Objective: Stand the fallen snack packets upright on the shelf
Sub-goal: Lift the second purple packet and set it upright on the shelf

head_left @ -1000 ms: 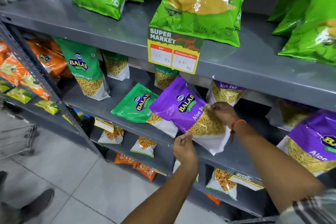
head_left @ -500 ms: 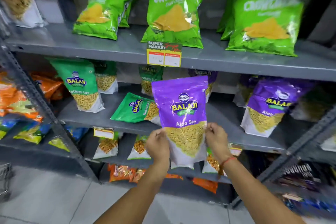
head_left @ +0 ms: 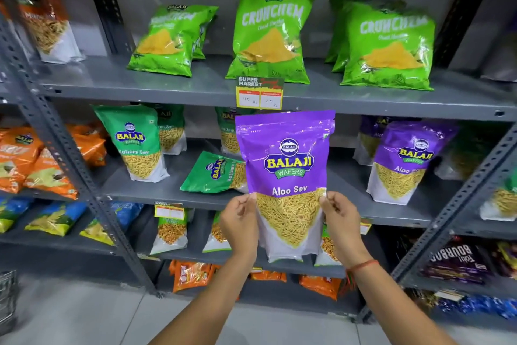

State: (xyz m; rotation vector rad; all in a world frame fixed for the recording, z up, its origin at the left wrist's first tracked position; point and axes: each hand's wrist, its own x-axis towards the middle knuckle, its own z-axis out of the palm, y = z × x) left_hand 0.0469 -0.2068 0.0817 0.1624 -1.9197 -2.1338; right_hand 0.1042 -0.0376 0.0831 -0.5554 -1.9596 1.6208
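Observation:
I hold a purple Aloo Sev packet (head_left: 288, 165) upright in the air in front of the middle shelf (head_left: 167, 190). My left hand (head_left: 240, 225) pinches its left edge and my right hand (head_left: 340, 223) pinches its right edge, both at the level of the clear window. Behind it, a green Ratlami Sev packet (head_left: 215, 174) lies flat on the middle shelf. Another green Ratlami Sev packet (head_left: 137, 143) stands upright to the left. To the right stands a second purple Aloo Sev packet (head_left: 405, 162).
Light green Crunchem bags (head_left: 271, 36) lean on the top shelf above a yellow price tag (head_left: 258, 92). Orange packets (head_left: 33, 160) fill the left rack. Slotted grey posts (head_left: 70, 154) frame the bay. Lower shelves hold small packets (head_left: 170, 230), and dark Bourbon packs (head_left: 458, 260) sit at the lower right.
The purple packet went from lying tilted on the shelf to upright in both hands, lifted off the shelf. My view has pulled back and risen, showing the whole top shelf.

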